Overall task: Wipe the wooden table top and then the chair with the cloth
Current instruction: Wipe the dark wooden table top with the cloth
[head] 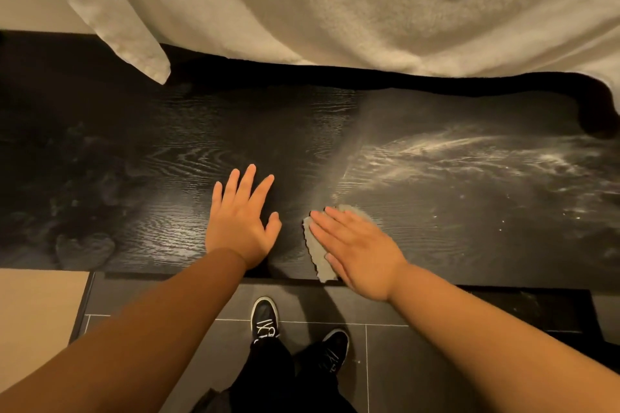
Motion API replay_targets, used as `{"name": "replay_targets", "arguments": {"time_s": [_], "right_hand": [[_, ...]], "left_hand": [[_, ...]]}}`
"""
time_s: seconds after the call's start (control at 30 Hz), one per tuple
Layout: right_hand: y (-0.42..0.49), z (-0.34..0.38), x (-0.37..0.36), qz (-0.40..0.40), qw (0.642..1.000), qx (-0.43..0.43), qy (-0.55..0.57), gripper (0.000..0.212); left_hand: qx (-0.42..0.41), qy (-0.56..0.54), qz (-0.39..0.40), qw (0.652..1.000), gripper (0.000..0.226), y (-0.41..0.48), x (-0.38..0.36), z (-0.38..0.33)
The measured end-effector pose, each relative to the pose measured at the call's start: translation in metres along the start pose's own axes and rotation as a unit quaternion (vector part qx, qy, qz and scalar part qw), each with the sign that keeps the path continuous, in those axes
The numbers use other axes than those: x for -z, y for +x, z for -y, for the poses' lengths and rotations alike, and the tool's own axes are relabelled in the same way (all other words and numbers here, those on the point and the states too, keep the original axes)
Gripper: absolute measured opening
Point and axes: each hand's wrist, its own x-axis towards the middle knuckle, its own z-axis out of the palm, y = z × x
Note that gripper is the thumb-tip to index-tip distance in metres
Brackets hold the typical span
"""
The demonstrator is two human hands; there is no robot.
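Left hand: the left hand (240,225) lies flat on the bare counter (134,151), fingers straight and spread, holding nothing; judged to serve as a brace that steadies the body while the other arm works
Right hand: the right hand (355,251) lies palm-down on the cloth (318,265), fingers straight and close together, pressing rather than gripping; a flat palm spreads the load over the fabric, which suits wiping
Cloth position: grey, with a scalloped border; pinned between the right hand and the counter, just inside the near edge; one border shows left of the fingers, a corner shows beyond the fingertips
Counter condition: dark wood with plain grain; pale dust streaks (453,151) cover the right half; faint cloudy smears lie at the far left; the zone around the hands looks cleaner
Task stage: judged as the counter wipe in hand and only partly done; the chair is not in view
Next move: judged to call for a pressed sweep to the right, into the dust streaks
Surroundings: a pale curtain (302,3) hangs over the far edge of the counter; black shoes (265,318) stand on the dark tiled floor (385,362) below the near edge
Writing: none legible; the shoes show white laces only; no brand or label can be read on the cloth, the counter or the curtain
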Motion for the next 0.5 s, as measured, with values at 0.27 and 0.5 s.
{"name": "replay_targets", "arguments": {"time_s": [0.27,0.5], "right_hand": [[0.015,0.026,0.004,0.001,0.990,-0.143,0.015,0.067],[0.034,-0.015,0.008,0.001,0.992,-0.128,-0.006,0.073]], "left_hand": [[-0.001,0.004,-0.004,1.000,0.073,0.001,0.001,-0.001],[0.003,0.003,-0.005,1.000,0.074,0.001,0.001,-0.001]]}}
